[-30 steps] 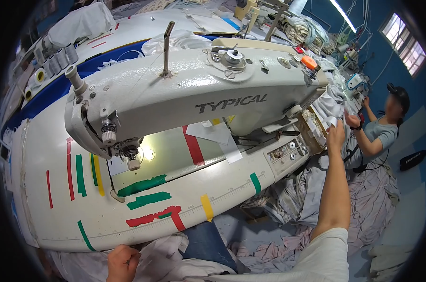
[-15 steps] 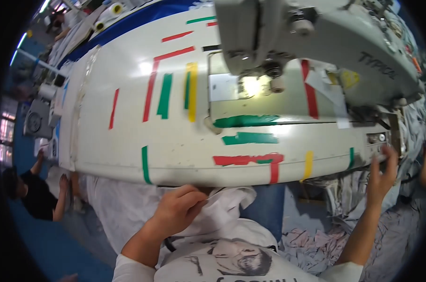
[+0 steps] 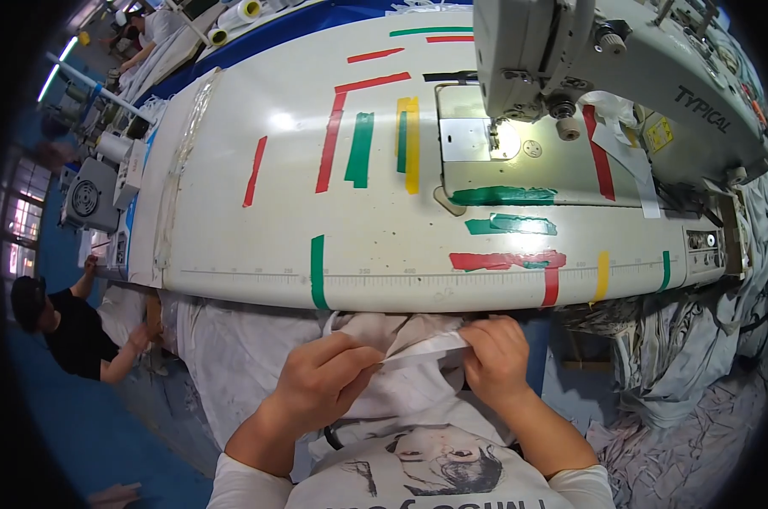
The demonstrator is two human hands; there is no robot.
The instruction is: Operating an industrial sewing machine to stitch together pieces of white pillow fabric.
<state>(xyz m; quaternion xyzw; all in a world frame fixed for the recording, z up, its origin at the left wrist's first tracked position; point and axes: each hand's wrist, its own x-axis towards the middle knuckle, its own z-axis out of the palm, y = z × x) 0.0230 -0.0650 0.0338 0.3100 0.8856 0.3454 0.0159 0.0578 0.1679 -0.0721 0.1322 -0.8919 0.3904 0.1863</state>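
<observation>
Presently, the white strip [image 3: 427, 347] is lying between the fingers at lower centre of the frame, its long axis slightly rising rightward, with left hand [image 3: 324, 373] and right hand [image 3: 497, 360], equally near, pinching opposite ends.

Wide fisheye head cam looks dn, close, over fingers [image 3: 348, 361] & sewing tbl [image 3: 223, 242].

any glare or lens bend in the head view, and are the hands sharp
Head view: a bright glow beneath the sewing machine; a soft pale patch of glare on the white tabletop, whose near edge bows; black corners. Same head view: left hand, right hand and the white strip between them look reasonably sharp.
</observation>
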